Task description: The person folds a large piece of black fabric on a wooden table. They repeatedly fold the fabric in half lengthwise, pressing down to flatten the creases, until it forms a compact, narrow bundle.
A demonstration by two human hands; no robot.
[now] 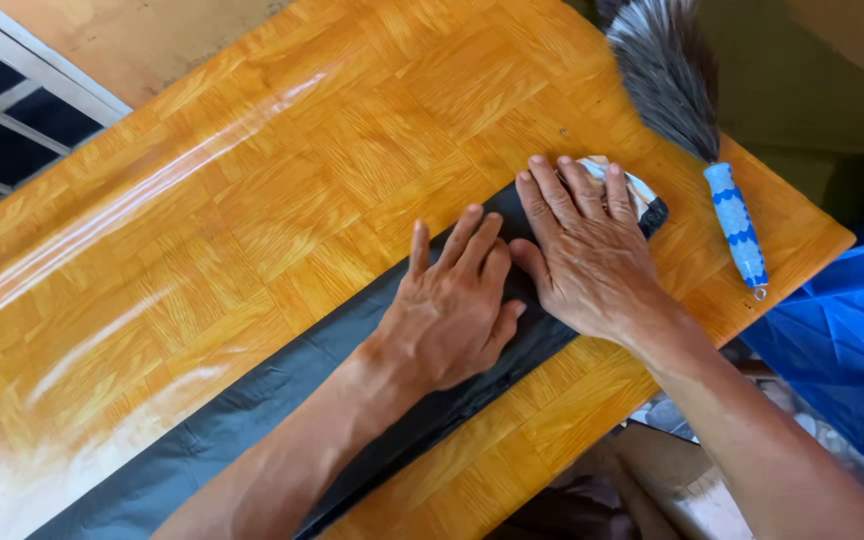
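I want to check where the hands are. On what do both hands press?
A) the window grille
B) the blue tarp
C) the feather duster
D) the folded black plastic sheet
D: the left hand and the right hand lie flat on the folded black plastic sheet on the wooden table; the feather duster lies apart, untouched.

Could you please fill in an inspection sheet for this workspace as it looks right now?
Surface: glossy orange wood-pattern table, bare in its left part.
Job's things: long dark plastic sheet lying flat, folded into a strip; a light wrapped piece at its far end.
Clutter: feather duster with a blue handle, beside the strip.
Grippers: left hand and right hand pressed flat on the sheet.
Cables: nothing seen.
Surroundings: blue tarpaulin at right; window grille at upper left.
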